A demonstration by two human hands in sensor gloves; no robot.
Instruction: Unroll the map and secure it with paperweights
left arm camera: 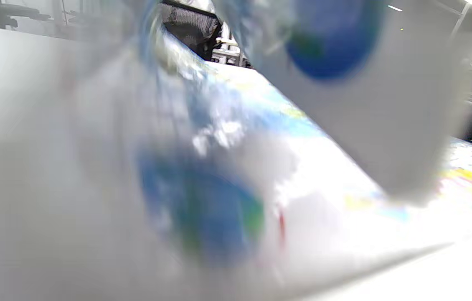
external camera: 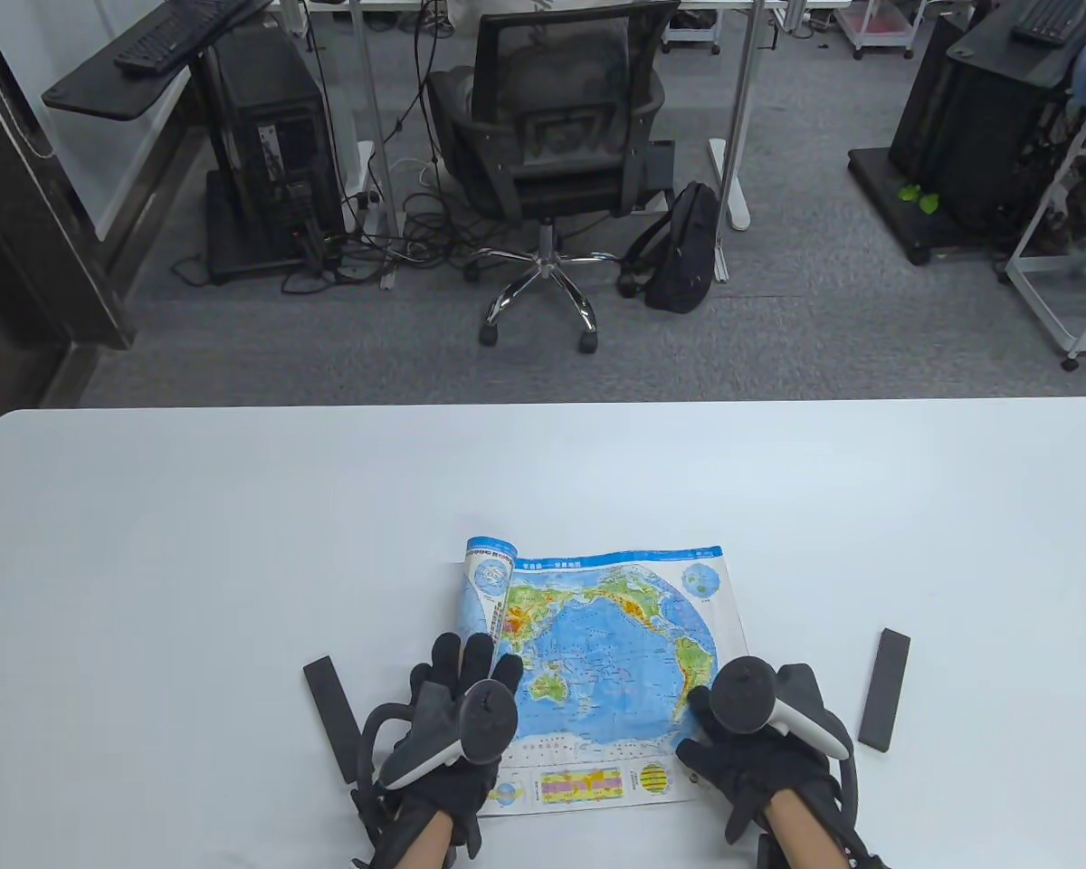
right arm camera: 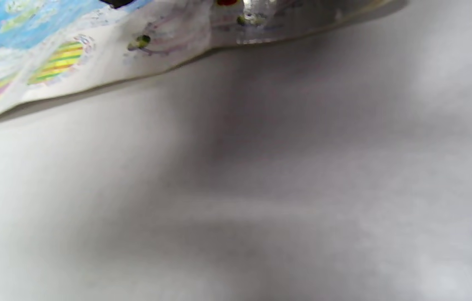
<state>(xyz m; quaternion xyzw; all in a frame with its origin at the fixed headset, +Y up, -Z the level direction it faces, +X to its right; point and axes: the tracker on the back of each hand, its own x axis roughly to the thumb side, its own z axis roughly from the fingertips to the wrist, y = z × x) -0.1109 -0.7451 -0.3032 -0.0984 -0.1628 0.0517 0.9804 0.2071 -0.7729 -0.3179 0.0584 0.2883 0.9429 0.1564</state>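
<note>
A world map lies partly unrolled on a white desk, its left end curled. The left hand presses that curl, fingers spread; the right hand presses the map's right edge. Black paperweights flank the map: left paperweight, right paperweight.

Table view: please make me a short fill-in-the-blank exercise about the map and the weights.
1. The colourful paper world map is still rolled at its ___ edge.
2. ___ flat black bar paperweights lie on the white table.
3. Neither paperweight touches the ___.
4. The right hand presses the map's ___ edge.

Missing words: left; two; map; right
</note>
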